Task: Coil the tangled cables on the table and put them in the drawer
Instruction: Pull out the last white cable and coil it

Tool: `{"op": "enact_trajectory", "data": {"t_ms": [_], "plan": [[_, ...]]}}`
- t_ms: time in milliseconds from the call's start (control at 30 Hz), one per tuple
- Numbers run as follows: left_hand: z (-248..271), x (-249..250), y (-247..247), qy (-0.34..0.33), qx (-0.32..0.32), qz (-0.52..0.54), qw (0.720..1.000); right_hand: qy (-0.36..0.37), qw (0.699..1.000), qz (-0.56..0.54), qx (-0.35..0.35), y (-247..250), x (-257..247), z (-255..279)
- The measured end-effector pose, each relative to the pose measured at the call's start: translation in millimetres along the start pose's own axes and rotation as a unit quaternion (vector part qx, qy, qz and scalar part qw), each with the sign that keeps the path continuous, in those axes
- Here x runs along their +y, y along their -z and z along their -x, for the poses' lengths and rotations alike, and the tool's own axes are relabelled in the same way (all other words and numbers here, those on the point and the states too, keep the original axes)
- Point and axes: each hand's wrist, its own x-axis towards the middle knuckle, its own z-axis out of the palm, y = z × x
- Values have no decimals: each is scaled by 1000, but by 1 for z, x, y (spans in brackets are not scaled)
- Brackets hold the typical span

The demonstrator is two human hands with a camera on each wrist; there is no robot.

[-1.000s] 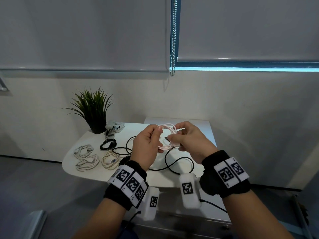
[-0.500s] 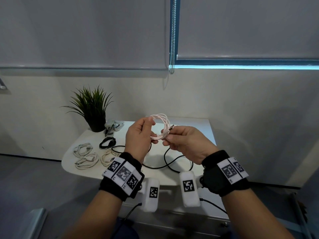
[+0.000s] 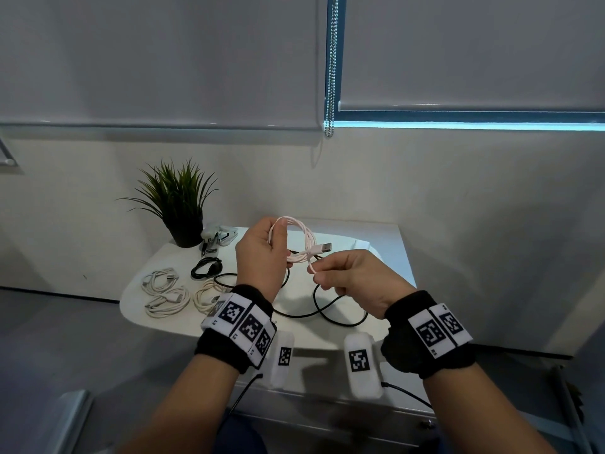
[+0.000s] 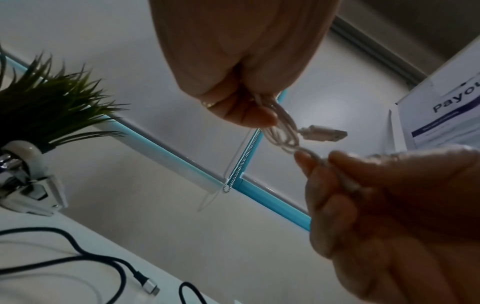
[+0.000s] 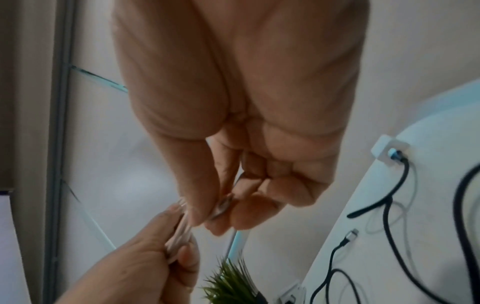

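A pale pink cable hangs coiled in the air above the white table. My left hand grips the coil's loops. My right hand pinches the cable's free end just below the coil, and a USB plug sticks out to the right. On the table lie a loose black cable, a small coiled black cable and three coiled white cables. The drawer is not in view.
A potted plant stands at the table's back left, with a white stapler-like item beside it. A wall and roller blinds with a bead chain stand behind the table. Grey floor lies to the left.
Both hands have lifted slightly with the pink coil. My right hand has shifted from the coil's side to its lower end and now pinches the free end, leaving the USB plug showing.
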Motion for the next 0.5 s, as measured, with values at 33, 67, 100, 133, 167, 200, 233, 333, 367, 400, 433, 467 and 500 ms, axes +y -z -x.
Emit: {"op": "enact_trajectory", "data": {"t_ms": [33,67,100,133,167,200,233,333,367,400,433,467,500], "plan": [[0,-2,-1,-8,7,-11,1000,-5,999,-33,-4,-1,1,0],[-1,-5,-3,-15,13,-19,1000,-10,998,-66,-10,-2,2,0],[0,-7,-4,-23,19,-24,999,-16,995,-99,-18,-2,1,0],[0,-9,-5,-32,25,-29,999,-23,991,-131,-25,-2,1,1],[0,-11,-5,-41,30,-33,998,-28,986,-161,-31,-1,0,2],[0,-13,-5,-46,34,-38,998,-28,982,-182,-36,0,0,2],[0,-15,-5,-48,36,-39,997,-26,979,-197,-40,0,-1,3],[2,-16,-6,-35,38,-32,998,-12,974,-224,-42,0,-3,5],[3,-15,-7,-30,36,-28,999,-5,972,-231,-43,-1,-3,5],[4,-14,-7,-23,33,-24,999,3,971,-234,-42,-2,-3,4],[4,-13,-8,-16,31,-21,999,10,972,-233,-38,-4,-3,4],[6,-10,-9,-8,28,-13,999,17,973,-229,-28,-6,-3,3],[7,-7,-10,0,26,0,1000,23,974,-224,-15,-8,-3,2]]}}
